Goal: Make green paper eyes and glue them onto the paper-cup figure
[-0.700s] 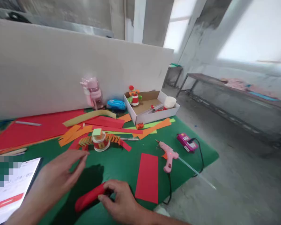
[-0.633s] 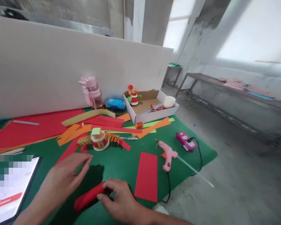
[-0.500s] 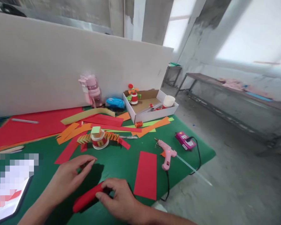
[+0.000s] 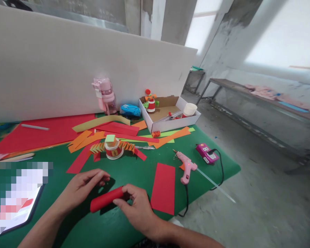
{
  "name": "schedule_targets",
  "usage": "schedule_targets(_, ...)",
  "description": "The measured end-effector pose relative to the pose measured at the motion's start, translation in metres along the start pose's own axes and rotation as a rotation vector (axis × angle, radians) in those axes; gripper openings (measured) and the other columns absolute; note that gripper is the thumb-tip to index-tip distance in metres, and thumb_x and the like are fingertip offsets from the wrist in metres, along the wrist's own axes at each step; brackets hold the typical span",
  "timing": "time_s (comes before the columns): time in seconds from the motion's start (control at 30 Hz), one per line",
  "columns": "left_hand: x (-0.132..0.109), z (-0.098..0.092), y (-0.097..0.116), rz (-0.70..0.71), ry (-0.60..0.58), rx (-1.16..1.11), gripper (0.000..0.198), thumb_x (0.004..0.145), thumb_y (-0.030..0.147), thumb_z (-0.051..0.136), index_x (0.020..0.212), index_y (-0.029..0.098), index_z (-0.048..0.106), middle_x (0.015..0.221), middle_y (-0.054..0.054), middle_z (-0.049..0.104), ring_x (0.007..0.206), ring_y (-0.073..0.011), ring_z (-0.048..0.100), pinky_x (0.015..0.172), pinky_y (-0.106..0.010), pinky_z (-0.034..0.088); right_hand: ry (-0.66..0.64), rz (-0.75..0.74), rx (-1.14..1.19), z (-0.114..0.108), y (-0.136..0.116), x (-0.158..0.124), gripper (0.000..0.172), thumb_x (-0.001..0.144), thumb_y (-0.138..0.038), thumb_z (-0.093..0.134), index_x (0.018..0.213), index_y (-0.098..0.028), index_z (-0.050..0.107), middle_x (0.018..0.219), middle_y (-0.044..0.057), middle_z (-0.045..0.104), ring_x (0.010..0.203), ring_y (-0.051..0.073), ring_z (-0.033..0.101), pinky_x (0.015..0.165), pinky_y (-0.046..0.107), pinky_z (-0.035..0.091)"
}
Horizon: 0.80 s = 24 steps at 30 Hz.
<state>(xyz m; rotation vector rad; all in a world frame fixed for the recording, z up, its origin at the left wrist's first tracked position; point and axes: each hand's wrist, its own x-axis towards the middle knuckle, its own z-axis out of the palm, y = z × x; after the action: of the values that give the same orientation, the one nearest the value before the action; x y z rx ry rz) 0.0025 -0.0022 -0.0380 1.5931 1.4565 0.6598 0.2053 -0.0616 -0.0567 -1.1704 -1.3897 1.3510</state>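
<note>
**Left Hand Closing In on Roll: Unrolling and Cord Hazards**

Compared with half a second ago, the left hand [image 4: 82,187] is being brought nearer to the red paper roll [image 4: 107,199], and its fingers, formerly fanned apart, are now being held together in a loose curve. Contact with the roll cannot be confirmed; the hand is lying just beside its far side. The roll is lying slantwise on the green mat [image 4: 129,172], directly in front of the person. Its right end is being pinched between the thumb and fingers of the right hand [image 4: 138,210].

Probable faults:

1. Unrolling. The roll is being secured at one end only. If the pinch is being relaxed before the left end is being supported, the paper is likely to spring open.
2. Crushing. If excess pressure is being applied at the pinched end, the tube is likely to be flattened or creased.
3. Cord snag. The cord [image 4: 187,203] of the glue gun [image 4: 186,167] is being routed close to the right forearm. A small red light appears to be showing on the gun, so it is judged to be powered; a snagged cord could drag the nozzle onto the red paper sheet [image 4: 163,187].
</note>
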Motion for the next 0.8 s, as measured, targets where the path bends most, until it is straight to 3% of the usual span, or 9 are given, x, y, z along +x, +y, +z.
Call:
schedule_targets(0.2, 0.002, 0.0014, -0.0019, -0.011, -0.01, -0.007, 0.062, 0.073, 0.079, 0.051, 0.079, 0.023, 0.076, 0.082, -0.005, 0.078, 0.075, -0.0218, 0.072, 0.07, -0.028, 0.059, -0.024, -0.003, 0.022, -0.0009, -0.0019, -0.0001, 0.038, 0.095, -0.042, 0.046, 0.066, -0.019, 0.052, 0.064, -0.003, 0.048, 0.062, 0.011, 0.044, 0.059, 0.022, 0.036)
schedule_targets(0.33, 0.0021, 0.003, 0.001, -0.017, 0.0, -0.018, 0.065, 0.07, 0.082, 0.052, 0.077, 0.023, 0.077, 0.08, -0.006, 0.078, 0.072, -0.0215, 0.072, 0.069, -0.028, 0.06, -0.02, -0.022, -0.003, 0.0004, -0.0007, 0.0004, 0.027, 0.084, -0.038, 0.063, 0.068, -0.019, 0.054, 0.065, -0.004, 0.05, 0.063, 0.011, 0.044, 0.058, 0.022, 0.034)
schedule_targets(0.47, 0.0029, 0.0054, 0.0034, -0.035, 0.002, -0.039, 0.066, 0.066, 0.084, 0.053, 0.075, 0.023, 0.077, 0.078, -0.006, 0.078, 0.071, -0.0214, 0.071, 0.069, -0.027, 0.06, -0.047, -0.002, 0.028, -0.0001, -0.0015, -0.0006, 0.039, 0.095, -0.042, 0.044, 0.064, -0.019, 0.048, 0.063, -0.003, 0.046, 0.061, 0.011, 0.042, 0.057, 0.022, 0.033)
schedule_targets(0.6, 0.0039, 0.0054, 0.0004, -0.015, -0.027, -0.015, 0.064, 0.069, 0.082, 0.053, 0.076, 0.023, 0.077, 0.08, -0.006, 0.078, 0.073, -0.0219, 0.072, 0.069, -0.026, 0.06, -0.036, -0.018, -0.015, -0.0006, -0.0032, -0.0013, 0.028, 0.087, -0.038, 0.058, 0.067, -0.019, 0.053, 0.064, -0.004, 0.049, 0.063, 0.011, 0.044, 0.06, 0.022, 0.034)
schedule_targets(0.73, 0.0044, 0.0053, -0.0041, 0.008, -0.05, 0.005, 0.061, 0.074, 0.079, 0.052, 0.078, 0.023, 0.076, 0.082, -0.006, 0.078, 0.075, -0.0213, 0.072, 0.071, -0.026, 0.059, -0.056, -0.02, -0.031, 0.0003, -0.0009, -0.0011, 0.036, 0.094, -0.038, 0.048, 0.064, -0.019, 0.052, 0.061, -0.004, 0.048, 0.06, 0.01, 0.043, 0.057, 0.022, 0.034)
schedule_targets(0.8, 0.0048, 0.0057, -0.0056, 0.017, -0.046, 0.023, 0.061, 0.074, 0.078, 0.051, 0.079, 0.023, 0.077, 0.082, -0.006, 0.078, 0.073, -0.021, 0.072, 0.071, -0.026, 0.059, -0.048, -0.041, -0.043, 0.0011, 0.0009, -0.0012, 0.031, 0.091, -0.037, 0.054, 0.066, -0.019, 0.055, 0.063, -0.004, 0.05, 0.061, 0.01, 0.045, 0.058, 0.021, 0.036)
